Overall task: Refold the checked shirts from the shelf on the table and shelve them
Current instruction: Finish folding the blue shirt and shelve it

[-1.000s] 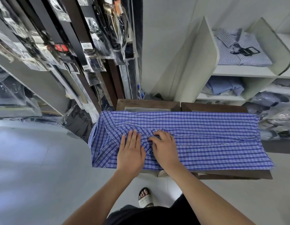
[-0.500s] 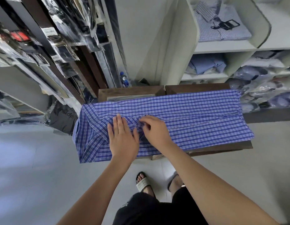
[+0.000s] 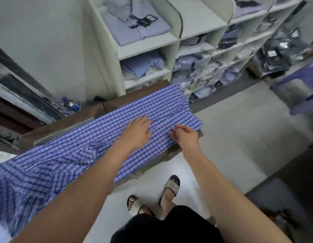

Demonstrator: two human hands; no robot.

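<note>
Checked shirt (image 3: 99,146) lies lengthwise along the table (image 3: 64,122), collar left, under flat left hand (image 3: 136,134) and loosely open right hand (image 3: 185,137).

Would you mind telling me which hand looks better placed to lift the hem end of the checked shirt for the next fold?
Probably the right hand: it sits nearest the hem end of the checked shirt, fingers curled at the cloth. The left hand lies flat further in, suited to pinning.

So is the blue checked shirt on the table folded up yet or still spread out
Partly folded, not finished: the shirt lies long across the table, its left end hanging over, left hand flat on it.
</note>
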